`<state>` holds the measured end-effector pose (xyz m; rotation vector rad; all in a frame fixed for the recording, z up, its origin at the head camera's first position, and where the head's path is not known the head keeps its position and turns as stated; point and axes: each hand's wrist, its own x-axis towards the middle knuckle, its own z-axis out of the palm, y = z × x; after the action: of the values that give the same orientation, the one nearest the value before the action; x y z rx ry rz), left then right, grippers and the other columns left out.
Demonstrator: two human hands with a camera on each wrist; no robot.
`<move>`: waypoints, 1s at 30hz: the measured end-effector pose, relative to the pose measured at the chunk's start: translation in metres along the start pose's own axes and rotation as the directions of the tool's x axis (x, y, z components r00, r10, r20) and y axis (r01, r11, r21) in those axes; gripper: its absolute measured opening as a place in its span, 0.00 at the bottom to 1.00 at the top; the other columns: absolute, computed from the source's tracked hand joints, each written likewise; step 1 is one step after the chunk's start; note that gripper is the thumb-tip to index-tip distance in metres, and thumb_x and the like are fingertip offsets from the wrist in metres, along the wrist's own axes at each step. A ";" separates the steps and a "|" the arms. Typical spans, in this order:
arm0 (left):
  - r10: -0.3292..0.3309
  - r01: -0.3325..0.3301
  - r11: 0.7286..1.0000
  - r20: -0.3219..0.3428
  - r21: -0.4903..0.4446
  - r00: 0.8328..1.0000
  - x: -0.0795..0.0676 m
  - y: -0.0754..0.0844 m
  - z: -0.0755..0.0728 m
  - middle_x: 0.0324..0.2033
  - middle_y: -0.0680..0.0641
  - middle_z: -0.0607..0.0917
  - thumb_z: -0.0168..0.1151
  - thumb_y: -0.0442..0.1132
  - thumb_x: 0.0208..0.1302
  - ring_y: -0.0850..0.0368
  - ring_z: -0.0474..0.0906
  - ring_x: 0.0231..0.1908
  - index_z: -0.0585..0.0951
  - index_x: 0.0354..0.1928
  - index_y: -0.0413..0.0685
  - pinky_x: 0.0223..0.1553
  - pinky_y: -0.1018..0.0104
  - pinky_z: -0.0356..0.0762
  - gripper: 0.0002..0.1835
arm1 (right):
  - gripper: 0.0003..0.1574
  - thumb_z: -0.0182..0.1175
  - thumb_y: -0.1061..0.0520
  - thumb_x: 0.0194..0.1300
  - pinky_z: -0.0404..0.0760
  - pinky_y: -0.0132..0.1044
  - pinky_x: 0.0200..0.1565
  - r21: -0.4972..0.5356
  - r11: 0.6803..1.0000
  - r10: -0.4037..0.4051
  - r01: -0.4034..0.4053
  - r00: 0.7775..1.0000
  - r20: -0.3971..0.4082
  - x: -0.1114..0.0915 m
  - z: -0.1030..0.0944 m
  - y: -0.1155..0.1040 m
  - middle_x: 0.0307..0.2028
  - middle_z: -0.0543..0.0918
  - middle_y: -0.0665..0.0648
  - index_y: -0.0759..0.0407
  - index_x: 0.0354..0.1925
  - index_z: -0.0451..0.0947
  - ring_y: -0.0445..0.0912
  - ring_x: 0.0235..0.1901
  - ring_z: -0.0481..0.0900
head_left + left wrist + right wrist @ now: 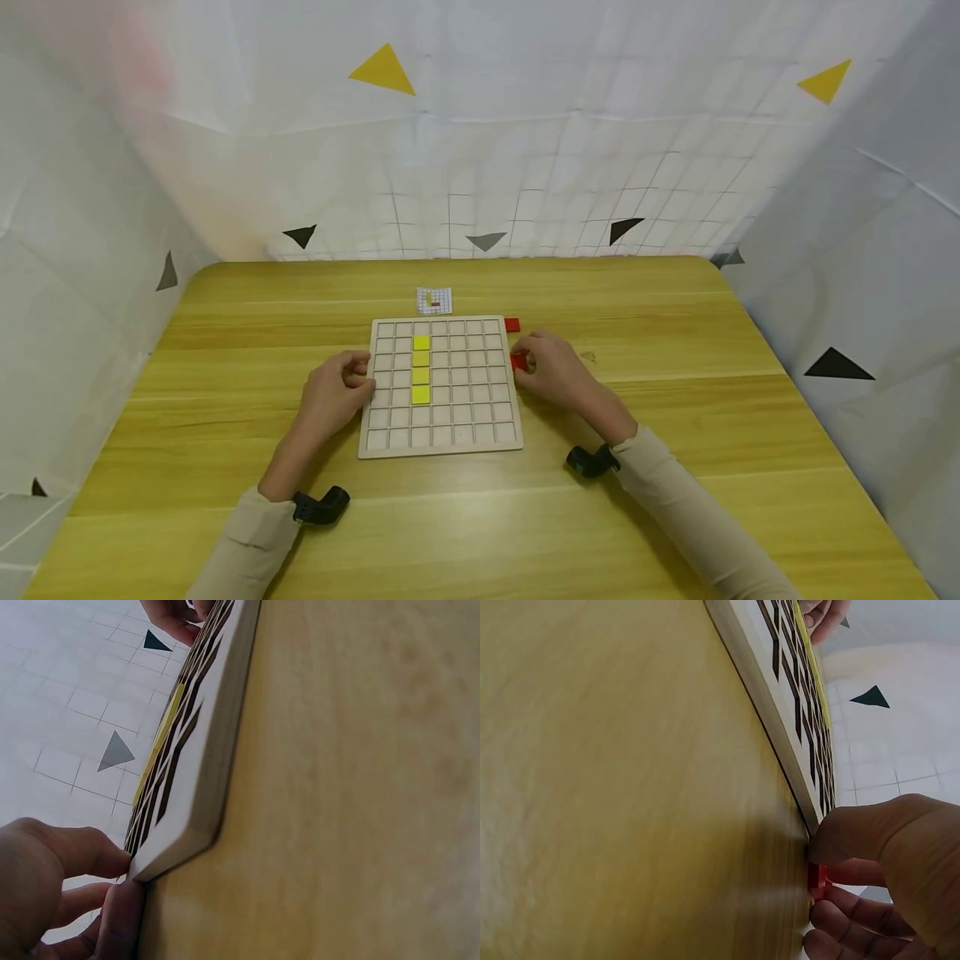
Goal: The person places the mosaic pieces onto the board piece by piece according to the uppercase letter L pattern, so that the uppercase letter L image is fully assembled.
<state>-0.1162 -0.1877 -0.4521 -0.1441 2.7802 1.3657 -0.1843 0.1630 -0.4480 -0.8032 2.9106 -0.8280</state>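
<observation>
A wooden grid board (442, 437) lies flat on the table, with several yellow tiles (421, 376) in a column left of its middle. At the board's left edge, my left hand (335, 389) rests with thumb and fingertips against the side, fingers loosely bent. My right hand (558, 369) is at the opposite edge, pinching a red tile (817, 879) between thumb and fingers close to the tabletop. The hand partly covers this tile. Another red tile (512, 325) lies beside the board's far right corner.
Behind the board is a small printed card (434, 301) showing a grid with yellow and red marks. The wooden table (480, 517) is bordered by white cloth walls (480, 167) with coloured triangles. Both wrists wear a black camera (321, 506).
</observation>
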 end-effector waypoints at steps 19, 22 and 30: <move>0.004 -0.004 1.000 -0.001 0.008 1.000 0.000 0.001 -0.001 0.47 0.42 0.82 0.62 0.35 0.63 0.50 0.82 0.44 0.77 0.62 0.41 0.45 0.55 0.78 0.24 | 0.12 0.68 0.60 0.55 0.72 0.39 0.33 0.016 0.999 0.031 -0.031 0.999 0.038 0.000 -0.003 -0.001 0.32 0.75 0.56 0.61 0.40 0.84 0.47 0.31 0.70; 0.003 -0.003 1.000 0.000 0.004 1.000 0.000 0.001 -0.001 0.47 0.42 0.82 0.62 0.34 0.63 0.50 0.82 0.44 0.77 0.62 0.41 0.44 0.55 0.78 0.24 | 0.13 0.68 0.60 0.55 0.72 0.39 0.32 0.016 0.999 0.027 -0.028 0.999 0.026 -0.002 -0.005 -0.001 0.32 0.75 0.56 0.62 0.41 0.84 0.47 0.30 0.70; 0.009 -0.009 1.000 -0.004 0.005 1.000 0.000 0.000 -0.001 0.48 0.42 0.82 0.63 0.35 0.63 0.50 0.82 0.44 0.77 0.63 0.41 0.45 0.55 0.78 0.24 | 0.13 0.66 0.63 0.53 0.74 0.38 0.32 0.029 1.000 0.010 -0.010 1.000 -0.012 -0.009 -0.011 -0.003 0.33 0.77 0.56 0.64 0.40 0.84 0.47 0.30 0.72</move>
<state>-0.1160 -0.1888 -0.4516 -0.1346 2.7911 1.3616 -0.1769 0.1700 -0.4384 -0.7841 2.9035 -0.8744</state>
